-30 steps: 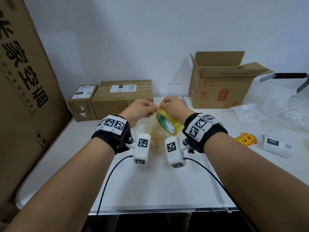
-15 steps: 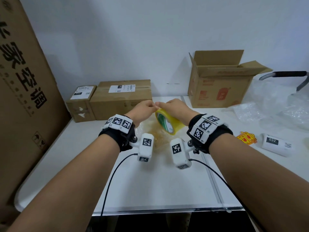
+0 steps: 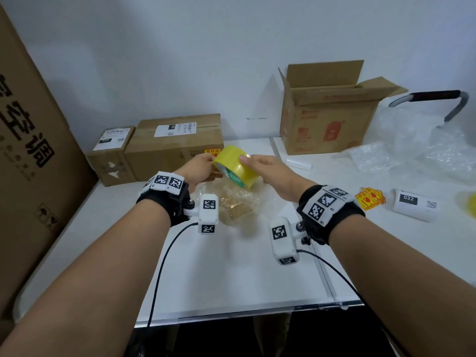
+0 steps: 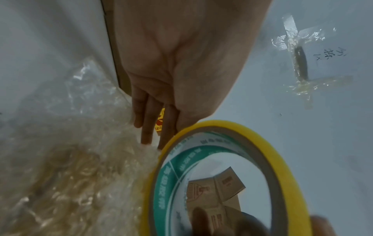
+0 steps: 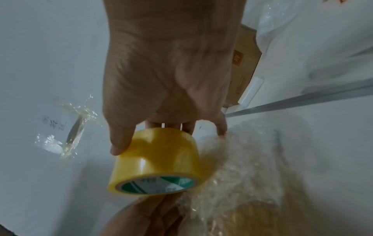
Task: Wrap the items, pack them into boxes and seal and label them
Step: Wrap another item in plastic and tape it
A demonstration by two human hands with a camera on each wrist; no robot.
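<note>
Both hands meet on a yellow tape roll (image 3: 235, 167) held in the air above the bubble-wrapped item (image 3: 235, 206): the right hand (image 3: 268, 168) grips it with thumb on the near face and fingers over the far side, while the left hand (image 3: 199, 168) touches its left edge with fingers only loosely bent, and whether they pinch the tape end cannot be told. Farther out on the white table (image 3: 231, 274) stand two sealed labelled boxes (image 3: 164, 145) at the left, an open cardboard box (image 3: 329, 119) behind, and loose bubble wrap (image 3: 425, 150), red-and-yellow stickers (image 3: 370, 202) and a label roll (image 3: 414, 208) at the right.
</note>
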